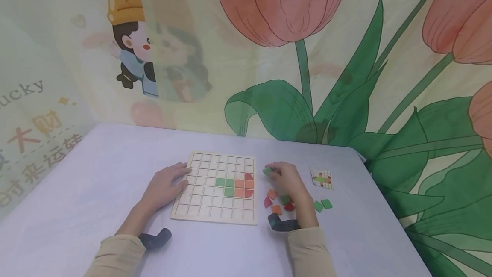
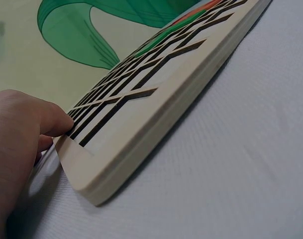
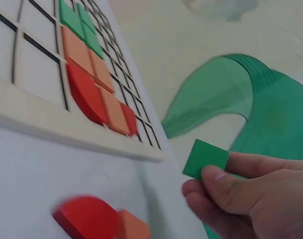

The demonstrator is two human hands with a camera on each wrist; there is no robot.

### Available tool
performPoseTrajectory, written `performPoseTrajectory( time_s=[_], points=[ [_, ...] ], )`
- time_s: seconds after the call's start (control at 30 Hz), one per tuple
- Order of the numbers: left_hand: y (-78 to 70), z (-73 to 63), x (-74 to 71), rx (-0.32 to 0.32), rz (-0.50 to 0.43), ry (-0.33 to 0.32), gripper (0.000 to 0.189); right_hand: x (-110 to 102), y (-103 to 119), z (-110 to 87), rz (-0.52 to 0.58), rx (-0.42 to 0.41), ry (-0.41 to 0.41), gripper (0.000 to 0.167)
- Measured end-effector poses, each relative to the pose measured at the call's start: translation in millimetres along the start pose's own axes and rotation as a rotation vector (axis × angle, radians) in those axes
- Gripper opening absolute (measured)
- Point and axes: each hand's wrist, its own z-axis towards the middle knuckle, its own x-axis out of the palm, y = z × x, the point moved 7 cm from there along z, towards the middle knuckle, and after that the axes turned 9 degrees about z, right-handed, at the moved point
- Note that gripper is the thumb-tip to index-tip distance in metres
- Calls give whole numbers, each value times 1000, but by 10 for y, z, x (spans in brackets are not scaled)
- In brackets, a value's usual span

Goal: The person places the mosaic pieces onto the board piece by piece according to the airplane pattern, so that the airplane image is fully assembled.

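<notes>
A wooden grid board (image 1: pixel 213 220) lies on the table. On it sit green square tiles (image 1: pixel 229 192), several orange squares (image 1: pixel 239 192) and red rounded pieces (image 1: pixel 249 176). My left hand (image 1: pixel 163 186) rests at the board's left edge, fingers loosely extended; in the left wrist view its thumb (image 2: pixel 56 119) touches the rim. Just right of the board, my right hand (image 1: pixel 287 179) pinches a green square tile (image 3: pixel 205 158) between thumb and fingers, raised off the table in the right wrist view.
Loose orange (image 1: pixel 276 210), red (image 1: pixel 267 202) and green (image 1: pixel 284 199) pieces lie right of the board, partly behind the right wrist. Farther right are two green tiles (image 1: pixel 326 203) and a small picture card (image 1: pixel 323 179). A printed cloth (image 1: pixel 269 110) hangs behind the table.
</notes>
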Motion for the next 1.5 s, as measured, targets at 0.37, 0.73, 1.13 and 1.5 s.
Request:
performPoseTrajectory(
  time_s=[0.37, 0.73, 1.13, 1.5],
  points=[
    [12, 8, 31, -6, -18, -8, 40, 478, 412, -30, 3, -75, 26, 18],
    [-22, -1, 86, -18, -35, -2, 39, 841, 726, -60, -162, -223, 139, 16],
    [-5, -22, 111, -34, -30, 14, 40, 1109, 864, -47, -173, -268, 128, 12],
    [-7, 2, -3, -5, 0, -13, 39, 1155, 954, -33, -134, -312, 62, 14]
  ],
)
